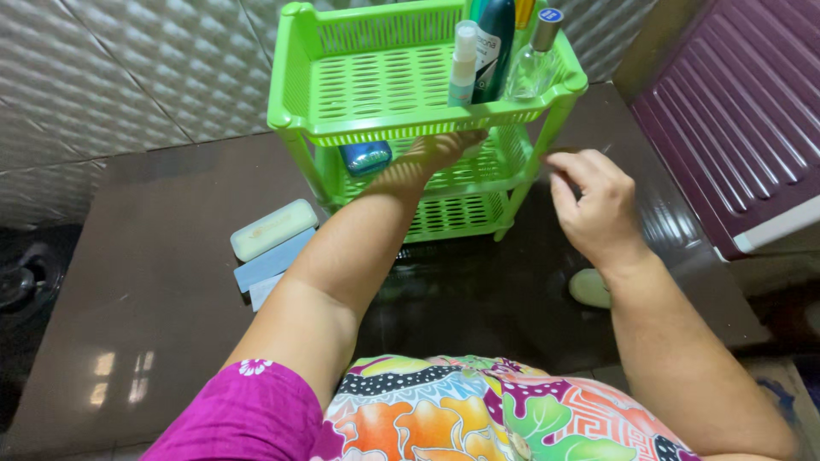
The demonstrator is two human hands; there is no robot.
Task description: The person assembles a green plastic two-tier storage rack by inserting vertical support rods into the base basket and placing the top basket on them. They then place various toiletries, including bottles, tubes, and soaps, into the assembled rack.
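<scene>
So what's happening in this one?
A person faces a green plastic rack on a dark table. The left hand reaches into the middle shelf, near a blue container. The right hand hovers beside the rack's front right leg, fingers curled. Bottles stand on the top shelf; a pale bar lies to the left.

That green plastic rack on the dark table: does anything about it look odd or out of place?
Nothing looks spilled or broken. The green rack stands upright, but its bottles all crowd the top shelf's right corner. The left hand reaches into the middle shelf; the right hand hovers beside it.
</scene>
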